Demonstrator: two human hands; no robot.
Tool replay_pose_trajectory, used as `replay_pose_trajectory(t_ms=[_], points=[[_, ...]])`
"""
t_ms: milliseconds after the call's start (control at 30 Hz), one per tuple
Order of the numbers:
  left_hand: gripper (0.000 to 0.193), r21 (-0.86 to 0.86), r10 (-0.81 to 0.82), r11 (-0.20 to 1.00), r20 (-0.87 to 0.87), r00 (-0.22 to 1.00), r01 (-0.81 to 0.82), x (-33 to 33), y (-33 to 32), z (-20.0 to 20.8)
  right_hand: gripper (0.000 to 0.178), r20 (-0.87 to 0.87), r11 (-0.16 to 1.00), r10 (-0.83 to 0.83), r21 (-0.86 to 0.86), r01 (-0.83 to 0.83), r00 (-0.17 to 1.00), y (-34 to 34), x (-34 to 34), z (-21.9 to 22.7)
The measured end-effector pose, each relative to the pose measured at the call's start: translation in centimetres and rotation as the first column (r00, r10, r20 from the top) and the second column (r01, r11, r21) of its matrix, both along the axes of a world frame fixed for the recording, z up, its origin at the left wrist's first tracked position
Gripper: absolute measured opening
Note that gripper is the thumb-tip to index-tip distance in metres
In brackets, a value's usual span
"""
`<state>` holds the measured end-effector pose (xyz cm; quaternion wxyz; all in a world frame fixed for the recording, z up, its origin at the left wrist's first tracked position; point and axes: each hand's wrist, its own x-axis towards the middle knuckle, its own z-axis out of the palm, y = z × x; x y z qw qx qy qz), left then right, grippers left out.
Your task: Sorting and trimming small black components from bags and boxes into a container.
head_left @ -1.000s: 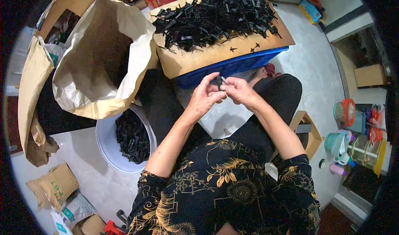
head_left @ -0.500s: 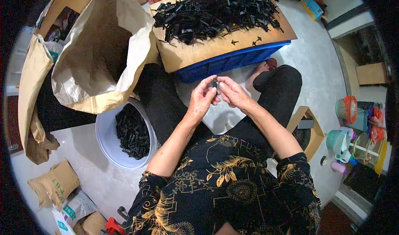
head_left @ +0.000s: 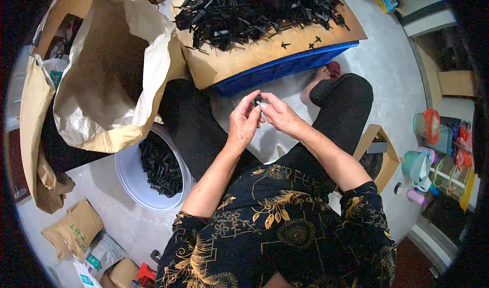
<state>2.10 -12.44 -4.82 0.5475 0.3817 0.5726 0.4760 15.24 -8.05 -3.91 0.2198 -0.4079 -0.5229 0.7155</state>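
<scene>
Between my knees, my left hand (head_left: 244, 122) and my right hand (head_left: 281, 116) meet with fingertips pinched round a small black plastic part (head_left: 258, 100). Most of that part is hidden by my fingers. Beyond my hands, a heap of loose black plastic pieces (head_left: 254, 13) covers the far side of a wooden board (head_left: 224, 64). A few single pieces (head_left: 311, 43) lie apart near its right edge. At my left, a white bucket (head_left: 125, 173) holds many short black parts (head_left: 160, 163).
The board rests on a blue plastic crate (head_left: 285, 69). A large open paper sack (head_left: 107, 74) stands left of my leg, partly over the bucket. Filled bags (head_left: 74, 229) lie at the lower left. An open cardboard box (head_left: 389, 160) and baskets (head_left: 417, 168) are at the right.
My hands have drawn closer together, and the black part is turned so that less of its length shows. The whole view has shifted slightly.
</scene>
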Motion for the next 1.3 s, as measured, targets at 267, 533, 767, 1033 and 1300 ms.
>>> replay_pose_trajectory(t_ms=[267,533,767,1033,1300], points=[[0.031,0.179,0.085,0.983,-0.24,0.967,-0.042,0.3,0.4,-0.2,0.034,0.164,0.967,-0.026,0.253,-0.017,0.986,0.2,-0.4,-2.8],[0.037,0.237,0.058,0.969,-0.489,0.871,0.068,-0.4,1.0,-1.1,0.03,-0.07,0.922,0.021,-0.385,-0.046,0.997,1.6,-0.3,0.1],[0.034,0.006,0.101,0.994,0.358,0.928,-0.11,-1.9,1.1,0.4,0.021,-0.107,0.996,-0.055,-0.081,0.046,0.993,1.1,0.6,-0.8],[0.038,-0.123,0.072,0.992,0.655,0.752,0.013,-2.4,0.3,1.2,0.019,-0.24,0.99,-0.089,-0.125,0.06,0.967,1.1,1.6,0.8],[0.045,-0.05,-0.145,0.975,0.603,0.784,0.219,-2.3,-0.3,0.9,0.017,-0.307,0.948,-0.007,-0.306,-0.092,0.952,0.8,2.1,0.0]])
